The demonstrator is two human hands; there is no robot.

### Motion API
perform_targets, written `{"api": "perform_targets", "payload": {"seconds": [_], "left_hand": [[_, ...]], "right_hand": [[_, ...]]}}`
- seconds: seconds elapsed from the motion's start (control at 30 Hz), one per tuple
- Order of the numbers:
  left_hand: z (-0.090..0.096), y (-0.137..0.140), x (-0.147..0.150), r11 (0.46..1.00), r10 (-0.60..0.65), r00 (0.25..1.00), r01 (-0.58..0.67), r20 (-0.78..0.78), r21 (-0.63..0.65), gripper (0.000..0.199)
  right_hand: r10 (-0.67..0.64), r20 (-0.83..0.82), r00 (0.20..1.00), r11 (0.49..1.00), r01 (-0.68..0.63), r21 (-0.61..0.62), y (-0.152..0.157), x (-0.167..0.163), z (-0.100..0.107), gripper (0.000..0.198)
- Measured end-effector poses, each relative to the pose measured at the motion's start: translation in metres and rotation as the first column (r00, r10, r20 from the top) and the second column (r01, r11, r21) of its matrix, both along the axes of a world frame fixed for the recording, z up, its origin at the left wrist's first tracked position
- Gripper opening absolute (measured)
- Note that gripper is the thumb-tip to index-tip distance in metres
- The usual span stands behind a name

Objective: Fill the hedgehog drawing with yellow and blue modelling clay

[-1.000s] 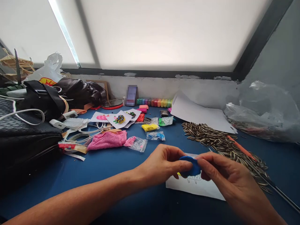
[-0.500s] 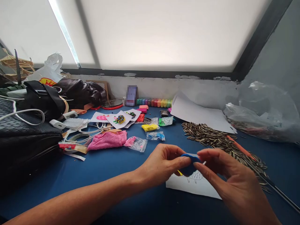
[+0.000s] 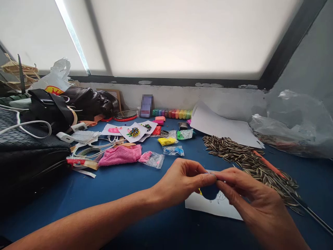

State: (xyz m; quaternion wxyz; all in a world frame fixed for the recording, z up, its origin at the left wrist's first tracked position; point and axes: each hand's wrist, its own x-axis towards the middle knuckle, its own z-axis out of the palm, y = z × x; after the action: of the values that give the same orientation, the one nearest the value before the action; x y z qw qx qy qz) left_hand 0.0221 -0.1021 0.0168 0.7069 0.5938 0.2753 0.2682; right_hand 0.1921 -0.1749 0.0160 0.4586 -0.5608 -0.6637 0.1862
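A flattened piece of dark blue modelling clay [image 3: 210, 192] hangs between my two hands. My left hand [image 3: 183, 178] pinches its upper edge between thumb and fingers. On the other side my right hand [image 3: 251, 194] grips the same edge, thumb and forefinger closed, with its fingertips meeting those of the left. Beneath the hands lies a white sheet with a line drawing [image 3: 205, 210], partly covered by the clay and fingers. A bit of yellow [image 3: 200, 191] shows just left of the clay.
Striped sunflower seeds [image 3: 231, 149] are heaped at the right, near a clear plastic bag [image 3: 293, 128]. Beyond my hands lie small bags of yellow clay [image 3: 167, 141], blue clay [image 3: 173, 150] and pink clay [image 3: 151, 159]. A pink cloth [image 3: 120, 155] and black bag [image 3: 31, 163] occupy the left.
My right hand has moved left and closed on the clay's edge, against the left fingertips. The clay now hangs lower and shows more of its flat face.
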Motion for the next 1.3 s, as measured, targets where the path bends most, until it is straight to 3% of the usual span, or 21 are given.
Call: {"api": "perform_targets", "payload": {"seconds": [0.17, 0.37, 0.57, 1.0, 1.2, 1.3], "left_hand": [[0.001, 0.0, 0.0, 0.999, 0.052, 0.999, -0.052, 0.0, 0.01, 0.05], [-0.001, -0.002, 0.002, 0.998, 0.047, 0.997, -0.045, 0.066, -0.038, 0.054], [-0.001, -0.002, 0.001, 0.996, 0.088, 0.995, -0.088, 0.053, -0.002, 0.043], [0.0, 0.003, -0.002, 0.999, 0.037, 0.998, -0.037, -0.044, -0.004, 0.031], [-0.005, 0.009, -0.002, 0.999, 0.027, 0.998, -0.025, -0.048, 0.044, 0.039], [-0.007, 0.012, -0.002, 0.999, -0.013, 0.999, 0.015, -0.044, 0.046, 0.046]], "right_hand": [[-0.117, -0.024, 0.993, 0.991, 0.115, -0.071, -0.001, -0.001, 0.002, 0.02], [-0.106, -0.048, 0.993, 0.989, 0.101, -0.107, -0.001, 0.0, -0.001, 0.021], [-0.143, -0.051, 0.988, 0.982, 0.136, -0.131, -0.003, -0.002, -0.005, 0.027], [0.001, 0.059, 0.998, 0.982, 0.01, -0.187, -0.003, 0.001, -0.008, 0.024], [0.046, -0.029, 0.999, 0.946, -0.053, -0.321, -0.001, 0.001, -0.009, 0.027], [-0.002, -0.095, 0.995, 0.936, -0.031, -0.35, 0.0, 0.003, -0.007, 0.031]]}}
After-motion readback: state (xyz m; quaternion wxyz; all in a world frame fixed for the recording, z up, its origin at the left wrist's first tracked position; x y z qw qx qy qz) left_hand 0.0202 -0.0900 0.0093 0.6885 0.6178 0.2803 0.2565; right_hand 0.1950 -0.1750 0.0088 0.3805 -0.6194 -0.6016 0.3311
